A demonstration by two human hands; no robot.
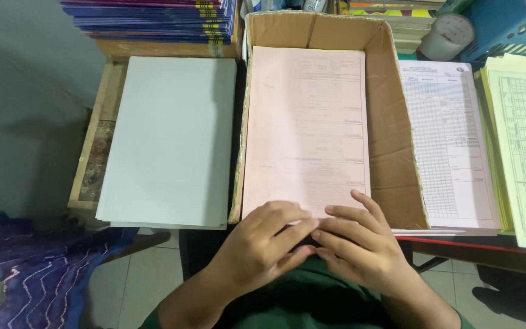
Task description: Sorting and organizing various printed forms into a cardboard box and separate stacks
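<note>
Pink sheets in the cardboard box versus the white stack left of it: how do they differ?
The pink sheets carry printed form lines; the white stack looks blank. The pink sheets lie inside the cardboard box under both hands' fingers; the white stack rests untouched on a wooden tray. Both lie flat, lengthwise.

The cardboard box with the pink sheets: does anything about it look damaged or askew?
Yes. The cardboard box is worn: its rims are ragged and its right wall leans outward. The pink forms inside lie flat and square. Both the left hand and the right hand rest on their near edge.
</note>
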